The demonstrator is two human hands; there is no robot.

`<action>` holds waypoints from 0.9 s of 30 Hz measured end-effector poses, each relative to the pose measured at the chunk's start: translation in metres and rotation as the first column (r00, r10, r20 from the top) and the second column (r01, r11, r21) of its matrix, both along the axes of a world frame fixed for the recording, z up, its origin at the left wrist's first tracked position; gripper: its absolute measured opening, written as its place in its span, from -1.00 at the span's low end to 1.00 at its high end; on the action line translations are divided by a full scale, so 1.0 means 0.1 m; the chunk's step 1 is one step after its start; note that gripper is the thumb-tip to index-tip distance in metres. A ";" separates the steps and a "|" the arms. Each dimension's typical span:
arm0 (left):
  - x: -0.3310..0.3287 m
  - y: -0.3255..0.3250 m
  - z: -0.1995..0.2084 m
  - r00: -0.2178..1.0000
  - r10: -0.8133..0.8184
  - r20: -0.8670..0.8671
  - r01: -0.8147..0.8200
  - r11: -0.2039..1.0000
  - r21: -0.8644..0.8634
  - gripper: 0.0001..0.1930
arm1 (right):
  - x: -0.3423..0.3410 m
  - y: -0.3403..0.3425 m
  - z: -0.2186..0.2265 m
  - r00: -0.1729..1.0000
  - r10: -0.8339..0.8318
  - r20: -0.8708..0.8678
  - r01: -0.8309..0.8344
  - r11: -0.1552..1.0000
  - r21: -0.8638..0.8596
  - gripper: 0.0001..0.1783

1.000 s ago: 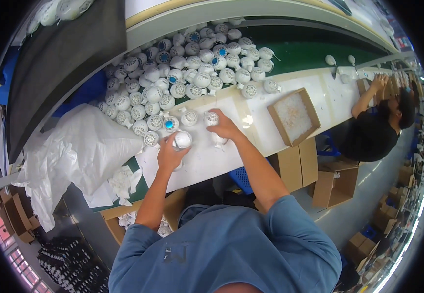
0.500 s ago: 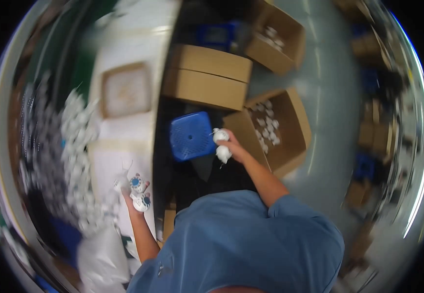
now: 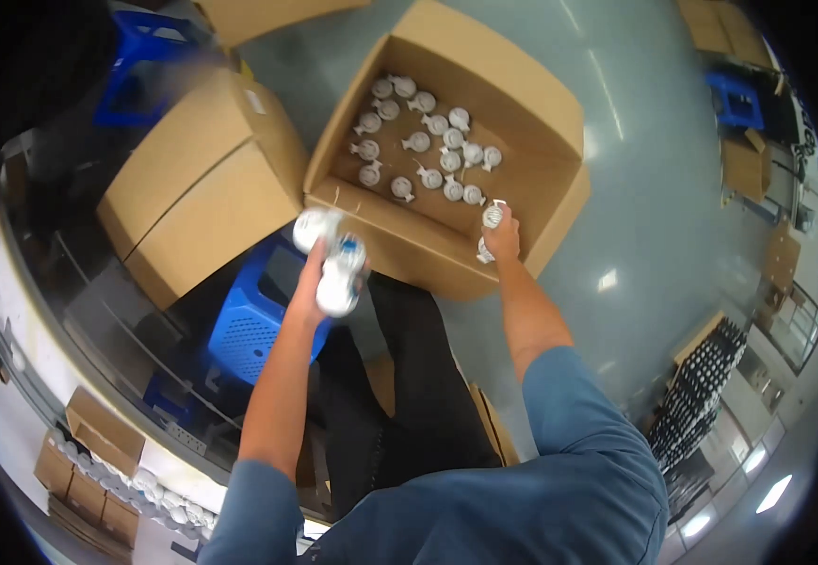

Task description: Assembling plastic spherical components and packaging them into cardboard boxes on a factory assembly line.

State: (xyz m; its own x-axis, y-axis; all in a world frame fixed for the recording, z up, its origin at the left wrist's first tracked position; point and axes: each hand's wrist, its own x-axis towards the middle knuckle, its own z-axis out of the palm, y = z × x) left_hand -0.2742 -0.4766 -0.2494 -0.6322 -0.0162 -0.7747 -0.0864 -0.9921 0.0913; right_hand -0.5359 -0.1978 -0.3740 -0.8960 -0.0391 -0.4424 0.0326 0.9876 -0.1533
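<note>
My left hand (image 3: 309, 282) is closed around several white rounded pieces (image 3: 338, 287), one showing a patch of blue; thin wire tails stick out above them. It is held over the near left side of an open cardboard box (image 3: 559, 122). Two similar white pieces (image 3: 494, 216) are in my right hand (image 3: 504, 239), which is lowered inside the box's near right corner. Across the box floor lie several more white round pieces (image 3: 416, 141) with short tails, spaced apart. Their exact kind cannot be made out.
A closed cardboard carton (image 3: 211, 188) stands left of the open box. A blue plastic stool (image 3: 249, 325) is beside my legs, and another blue stool (image 3: 140, 66) is at the far left. The worktable edge (image 3: 60, 330) curves along the left; grey floor (image 3: 635, 245) lies right.
I have turned from the worktable toward the open box. My left hand has left the table with its pieces; my right hand has moved from over the blue stool into the box.
</note>
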 end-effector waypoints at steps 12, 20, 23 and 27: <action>-1.30 0.64 -1.33 0.602 -0.394 0.695 0.797 0.357 -0.488 -0.48 | 0.56 0.14 -0.37 0.818 0.047 0.573 0.250 0.868 -0.430 -0.65; 1.37 1.25 0.92 0.737 -0.143 0.661 0.638 0.472 -0.608 -0.70 | 1.14 -0.18 0.68 0.716 0.614 0.331 -0.427 0.761 -0.488 -0.58; 2.54 1.58 1.88 0.549 -0.006 0.836 0.771 0.389 -0.504 -0.70 | 1.13 -0.50 1.21 0.526 0.259 0.810 -0.040 0.959 -0.281 -0.62; 3.85 2.31 2.77 0.374 0.495 0.785 0.558 0.556 -0.616 -0.70 | 1.53 -1.23 1.47 0.478 0.497 0.724 -0.400 0.857 -0.324 -0.64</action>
